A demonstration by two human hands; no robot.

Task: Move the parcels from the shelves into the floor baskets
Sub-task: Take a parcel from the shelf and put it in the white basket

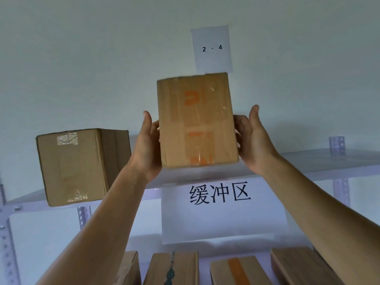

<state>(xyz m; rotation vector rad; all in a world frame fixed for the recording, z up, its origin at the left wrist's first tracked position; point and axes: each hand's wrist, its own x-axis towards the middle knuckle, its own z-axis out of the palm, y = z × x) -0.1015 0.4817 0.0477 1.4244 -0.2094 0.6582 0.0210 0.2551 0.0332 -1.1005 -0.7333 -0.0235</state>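
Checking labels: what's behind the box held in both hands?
Behind the box: the wall, with the 2-4 sheet just above. The box covers part of the shelf, so anything there is hidden.

Soft, even, dim light; slight blur, edges bowed.

A parcel [196, 120] sits between left hand [147, 149] and right hand [253, 140]; a second box [82, 165] stands on the shelf [329, 161], left of the left hand.

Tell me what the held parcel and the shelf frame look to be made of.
Held parcel: brown corrugated-looking cardboard, matte, under glossy clear tape that catches light. Shelf frame: likely painted metal, pale and smooth, with rows of punched holes.
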